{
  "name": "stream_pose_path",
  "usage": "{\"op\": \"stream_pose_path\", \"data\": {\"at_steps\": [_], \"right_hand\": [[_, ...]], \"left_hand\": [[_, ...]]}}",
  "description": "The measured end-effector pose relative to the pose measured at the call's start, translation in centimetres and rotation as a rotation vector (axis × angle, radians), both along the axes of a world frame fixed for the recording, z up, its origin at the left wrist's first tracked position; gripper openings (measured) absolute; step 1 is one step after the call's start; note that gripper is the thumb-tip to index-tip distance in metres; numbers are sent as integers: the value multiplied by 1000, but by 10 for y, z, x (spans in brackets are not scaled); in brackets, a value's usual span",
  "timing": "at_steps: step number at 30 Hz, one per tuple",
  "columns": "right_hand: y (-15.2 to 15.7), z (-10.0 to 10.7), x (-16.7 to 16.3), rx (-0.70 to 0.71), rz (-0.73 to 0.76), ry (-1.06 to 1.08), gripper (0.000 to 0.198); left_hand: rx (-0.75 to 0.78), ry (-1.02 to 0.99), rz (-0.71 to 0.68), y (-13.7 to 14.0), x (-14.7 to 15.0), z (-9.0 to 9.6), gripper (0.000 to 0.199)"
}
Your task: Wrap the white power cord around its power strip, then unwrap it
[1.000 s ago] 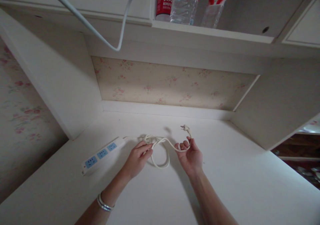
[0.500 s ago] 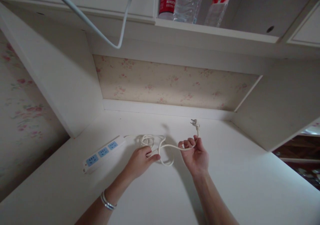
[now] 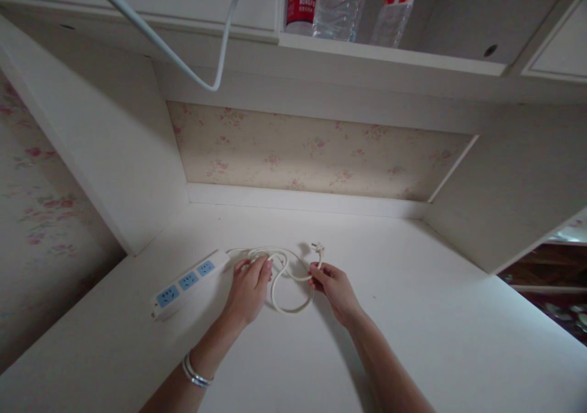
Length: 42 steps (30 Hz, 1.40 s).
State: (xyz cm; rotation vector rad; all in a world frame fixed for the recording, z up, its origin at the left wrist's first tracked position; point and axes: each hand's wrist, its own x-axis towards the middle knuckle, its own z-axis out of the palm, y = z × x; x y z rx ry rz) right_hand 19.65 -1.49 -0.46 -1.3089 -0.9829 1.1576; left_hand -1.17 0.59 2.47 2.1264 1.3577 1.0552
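Note:
A white power strip (image 3: pixel 186 283) with blue socket faces lies slantwise on the white desktop, to the left of my hands. From its far end runs a white cord (image 3: pixel 293 311), bunched in loose loops between both hands. My left hand (image 3: pixel 250 288) is closed on the looped part of the cord, its thumb and fingers around the strands. Between the thumb and fingers of my right hand (image 3: pixel 334 286) the cord is pinched just below the plug (image 3: pixel 318 248), whose prongs point up and left. A wide loop hangs down between the hands.
Bottles (image 3: pixel 339 7) stand on the open shelf above. A pale cable or rod (image 3: pixel 214 88) curves down at the upper left. Side panels (image 3: pixel 509 175) and a low back ledge (image 3: pixel 307 200) bound the white desktop (image 3: pixel 413 315).
My right hand has moved left toward my left hand, bringing the plug with it and lower. My left hand has shifted slightly up and left, and the cord between them now sags in a wider loop.

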Motion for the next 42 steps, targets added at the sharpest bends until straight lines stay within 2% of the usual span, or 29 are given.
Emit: {"op": "stream_pose_path", "data": {"at_steps": [4, 7, 9, 12, 15, 18, 20, 22, 24, 27, 29, 31, 35, 39, 42], "right_hand": [[2, -8, 1, -94, 99, -428, 37], [-3, -2, 3, 3, 197, -660, 36], [-9, 5, 6, 99, 309, -709, 32], [-15, 10, 11, 222, 528, -667, 38], [-15, 10, 18, 319, 592, -659, 21], [-10, 9, 23, 388, 497, -704, 11], [-6, 9, 27, 392, 309, -689, 16], [-1, 9, 31, 335, 49, -632, 24], [3, 6, 35, 245, -177, -557, 33], [9, -3, 42, 125, -367, -403, 42], [13, -9, 45, 87, -433, -280, 44], [16, -14, 48, 85, -468, -176, 41], [19, -18, 50, 143, -501, -68, 35], [17, -15, 47, 186, -574, -161, 36], [13, -10, 37, 199, -510, -279, 29]], "left_hand": [[-75, -149, -6, 0, -1, -1, 36], [-86, -266, 32, 2, -2, -2, 35], [-74, -325, 61, 3, -4, 0, 34], [-62, -339, 109, 4, -6, 3, 35], [-60, -353, 132, 5, -7, 5, 34], [-70, -388, 136, 7, -11, 4, 30], [-83, -387, 134, 9, -14, 2, 25], [-93, -359, 81, 10, -18, 2, 23], [-107, -285, -59, 9, -20, 3, 27], [-128, -47, -333, 4, -17, 6, 31], [-131, 114, -466, -1, -13, 5, 32], [-126, 211, -536, -5, -9, 1, 31], [-120, 288, -550, -9, -7, -7, 29], [-78, 338, -559, -9, -7, -3, 25], [35, 334, -520, -10, -8, 8, 24]]}}
